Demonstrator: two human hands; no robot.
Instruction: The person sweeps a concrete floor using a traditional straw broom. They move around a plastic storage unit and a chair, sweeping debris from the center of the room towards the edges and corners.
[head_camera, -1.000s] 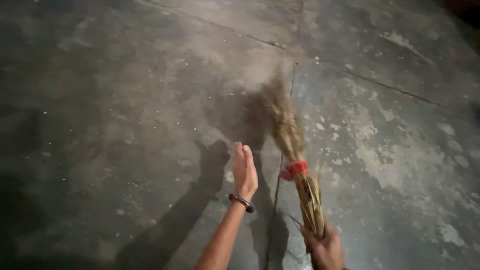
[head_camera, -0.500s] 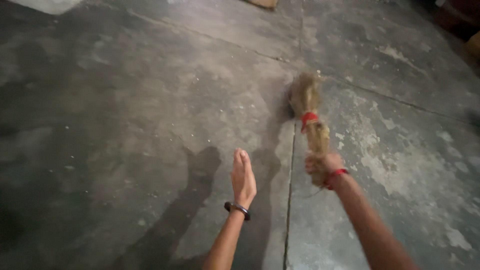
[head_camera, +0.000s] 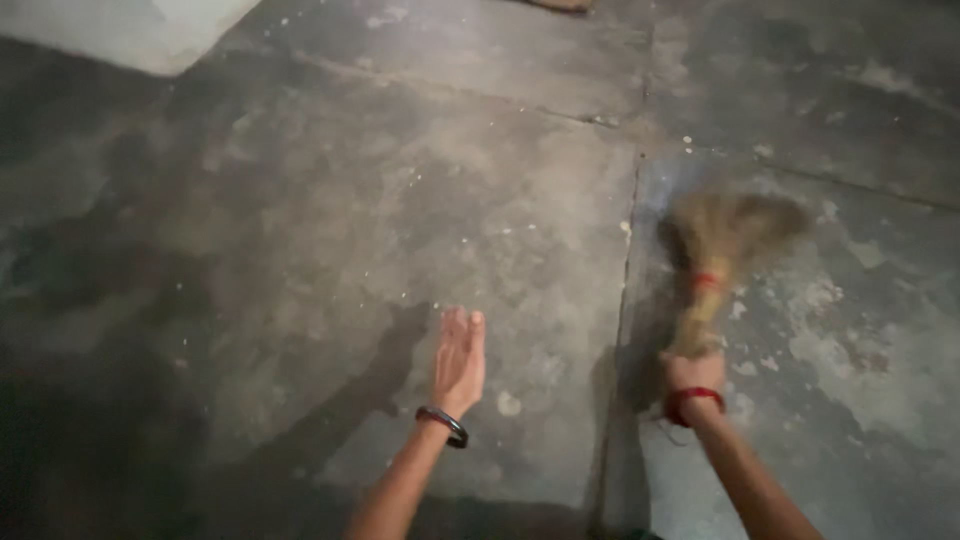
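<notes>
While the right hand (head_camera: 693, 372) is clenched around the thin handle end of a grass broom (head_camera: 718, 262), the left hand (head_camera: 459, 360) grasps nothing: it hangs flat with straight fingers, well apart to the left of the grip, a dark bangle (head_camera: 444, 425) on its wrist. Just below the grip a red thread band (head_camera: 692, 400) circles the right wrist. Above the grip the broom stem goes up to a red binding (head_camera: 707, 280), and beyond that binding the bristles fan out wide and blurred, touching or almost touching the concrete floor (head_camera: 350, 230); which of the two I cannot tell. To the left of the grip a straight crack (head_camera: 630, 250) divides the floor slabs, and small pale crumbs are scattered on the slab past it. Far up-left from the grip a lighter slab corner (head_camera: 130, 30) is seen.

To sweep well, I judge the fist should stay firm and low, so the bristle tips lie flat on the floor, and the strokes should be short and light, because hard strokes could throw the dust upward.
</notes>
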